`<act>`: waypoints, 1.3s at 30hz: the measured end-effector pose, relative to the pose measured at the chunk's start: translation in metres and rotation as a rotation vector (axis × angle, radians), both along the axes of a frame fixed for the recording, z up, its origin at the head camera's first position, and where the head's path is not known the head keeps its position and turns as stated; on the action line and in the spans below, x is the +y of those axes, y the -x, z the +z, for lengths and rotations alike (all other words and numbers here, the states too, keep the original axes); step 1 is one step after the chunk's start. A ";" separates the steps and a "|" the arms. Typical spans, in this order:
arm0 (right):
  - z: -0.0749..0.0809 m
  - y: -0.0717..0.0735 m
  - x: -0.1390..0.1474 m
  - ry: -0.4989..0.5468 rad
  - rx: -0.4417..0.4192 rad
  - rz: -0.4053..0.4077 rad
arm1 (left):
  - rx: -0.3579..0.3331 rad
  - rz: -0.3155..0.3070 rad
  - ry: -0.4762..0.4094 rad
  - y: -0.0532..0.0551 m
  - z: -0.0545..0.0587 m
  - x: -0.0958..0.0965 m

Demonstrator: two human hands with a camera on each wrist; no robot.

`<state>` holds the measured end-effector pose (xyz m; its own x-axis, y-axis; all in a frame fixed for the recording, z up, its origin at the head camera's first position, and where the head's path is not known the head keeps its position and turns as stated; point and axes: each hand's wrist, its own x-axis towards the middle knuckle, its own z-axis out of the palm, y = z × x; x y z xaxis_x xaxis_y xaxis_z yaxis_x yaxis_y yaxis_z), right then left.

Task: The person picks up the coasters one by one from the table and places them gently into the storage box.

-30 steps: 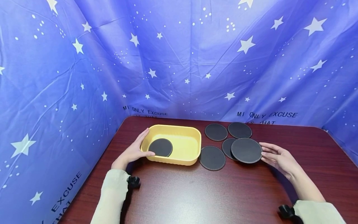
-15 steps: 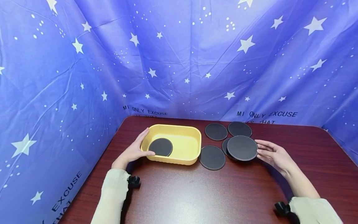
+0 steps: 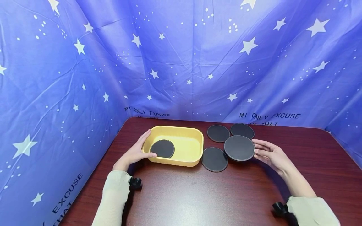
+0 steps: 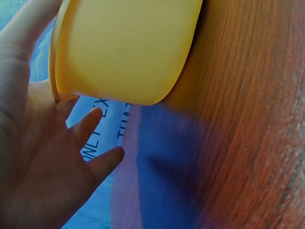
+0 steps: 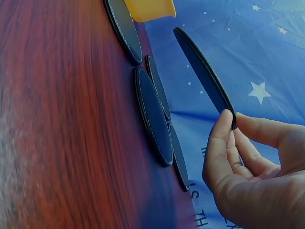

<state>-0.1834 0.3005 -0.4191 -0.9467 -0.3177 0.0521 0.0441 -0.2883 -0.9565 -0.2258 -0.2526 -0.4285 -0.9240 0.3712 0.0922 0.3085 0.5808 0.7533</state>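
The left sleeve (image 3: 111,197) and the right sleeve (image 3: 311,210) are closest, at the bottom of the head view. Past them, right of the middle, the right hand (image 3: 271,155) pinches the edge of a round black coaster (image 3: 239,148) between thumb and fingers. This coaster is up off the table (image 3: 181,188). It sticks out to the left of the fingertips, so it sits between the right hand and the yellow tray (image 3: 188,146). It is round, so no side is longer.

The tray is left of the middle, and its long way runs from left to right. Its right end faces the held coaster. The left hand (image 3: 135,152) is nearer to the tray and holds its left end, with the thumb over the front rim. Inside, at the left, lies one coaster (image 3: 163,148).

Just right of the tray is a front coaster (image 3: 214,159). The right wrist view shows a lower coaster (image 5: 153,117) on the table under the held one. Farther back are a back-left coaster (image 3: 218,133) and a back-right coaster (image 3: 242,129). Behind everything hangs a blue star cloth (image 3: 181,47).
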 end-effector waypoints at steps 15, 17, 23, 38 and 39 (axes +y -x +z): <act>-0.001 -0.002 -0.019 -0.013 -0.005 0.011 | -0.017 -0.007 0.001 -0.001 -0.007 0.003; -0.001 -0.002 -0.022 -0.004 -0.010 0.011 | -0.016 -0.008 0.003 -0.001 -0.008 0.003; 0.002 -0.001 -0.032 -0.006 -0.040 0.004 | -0.022 -0.010 0.006 -0.002 -0.009 0.004; 0.026 0.018 -0.077 -0.067 -0.069 0.000 | -0.008 -0.012 0.040 0.005 0.001 0.000; 0.029 0.020 -0.080 -0.068 -0.073 0.001 | -0.005 -0.012 0.041 0.005 0.001 -0.001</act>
<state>-0.2033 0.2204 -0.3897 -0.9470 -0.3188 -0.0388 0.1146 -0.2226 -0.9681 -0.2312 -0.2534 -0.4273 -0.9199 0.3855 0.0718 0.3117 0.6077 0.7305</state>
